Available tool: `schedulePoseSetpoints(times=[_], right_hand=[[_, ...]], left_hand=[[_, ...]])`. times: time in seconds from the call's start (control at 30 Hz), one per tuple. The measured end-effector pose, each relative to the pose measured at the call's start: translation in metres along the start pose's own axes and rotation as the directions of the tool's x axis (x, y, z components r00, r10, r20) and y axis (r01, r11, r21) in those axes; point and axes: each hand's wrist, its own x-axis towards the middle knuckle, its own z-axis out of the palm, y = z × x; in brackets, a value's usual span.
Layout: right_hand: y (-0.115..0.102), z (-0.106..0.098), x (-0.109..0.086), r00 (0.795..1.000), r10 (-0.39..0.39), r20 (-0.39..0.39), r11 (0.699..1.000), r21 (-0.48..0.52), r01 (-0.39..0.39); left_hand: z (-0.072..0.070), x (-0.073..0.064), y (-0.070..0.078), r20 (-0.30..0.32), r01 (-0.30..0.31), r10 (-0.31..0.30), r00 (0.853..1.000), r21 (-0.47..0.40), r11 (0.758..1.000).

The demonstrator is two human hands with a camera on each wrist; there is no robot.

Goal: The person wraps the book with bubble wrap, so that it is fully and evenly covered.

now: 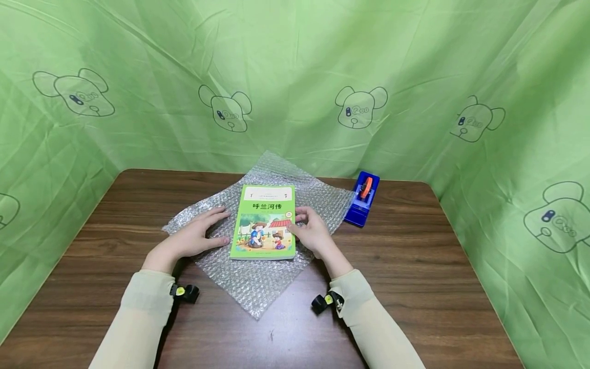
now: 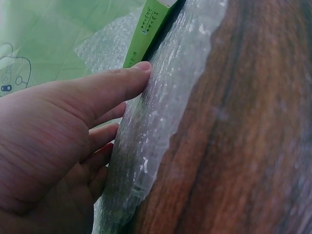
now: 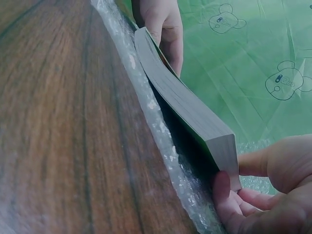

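Note:
A green paperback book (image 1: 262, 225) with an illustrated cover lies over a sheet of bubble wrap (image 1: 258, 287), which is turned cornerwise on the table. My right hand (image 1: 314, 233) pinches the book's right edge, thumb on the cover and fingers beneath. In the right wrist view, the page block (image 3: 195, 109) shows that edge raised off the wrap, with a dark gap below. At the book's left side, my left hand (image 1: 195, 237) rests over the wrap with fingers spread, thumb tip close to the spine (image 2: 146, 29).
A blue tape dispenser (image 1: 357, 212) with an orange roll stands right of the wrap, whose right corner reaches it. The brown wooden table (image 1: 401, 287) ends at a green fabric curtain (image 1: 295, 61) printed with bear outlines, behind and at both sides.

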Motion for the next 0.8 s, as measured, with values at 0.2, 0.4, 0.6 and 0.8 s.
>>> schedulePoseSetpoints(times=[0.2,0.4,0.6,0.8], right_hand=[[-0.0023,-0.001,-0.0005,1.0,0.001,0.013,1.0,-0.028,-0.001],[-0.004,-0.001,-0.0007,1.0,-0.001,0.031,1.0,-0.019,0.002],[-0.0027,-0.0016,-0.0011,0.999,-0.016,0.045,1.0,-0.014,0.017],[-0.0052,-0.0026,-0.0024,0.999,-0.018,0.042,0.999,-0.048,0.02]], left_hand=[[-0.001,0.0011,-0.0022,0.002,-0.007,0.007,1.0,0.0,1.0],[-0.0016,0.0018,-0.0035,0.003,-0.008,0.008,1.0,0.0,1.0],[-0.0022,0.0012,-0.0025,0.003,-0.009,0.009,1.0,-0.001,1.0],[-0.0029,0.0007,-0.0004,0.005,-0.006,0.006,1.0,-0.006,1.0]])
